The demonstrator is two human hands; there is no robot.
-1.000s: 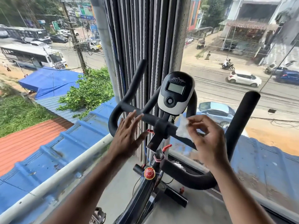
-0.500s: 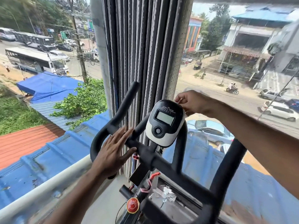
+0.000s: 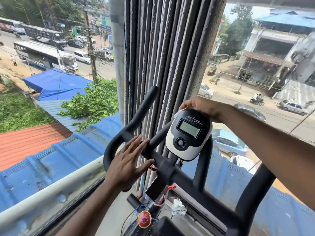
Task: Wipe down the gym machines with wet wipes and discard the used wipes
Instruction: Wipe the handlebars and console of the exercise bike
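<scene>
Fingers (image 3: 187, 104) curled over console (image 3: 187, 133) top

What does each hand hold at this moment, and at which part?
The right hand presses a white wipe against the console's top edge. The left hand holds nothing; its straight fingers rest on the handlebar.

Grey pleated curtain (image 3: 170, 57) between sunlit windows (image 3: 255, 82), street (image 3: 281, 116) below

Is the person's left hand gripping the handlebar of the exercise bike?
No, the left hand lies flat with straight fingers against the black handlebar, not curled around it.
</scene>
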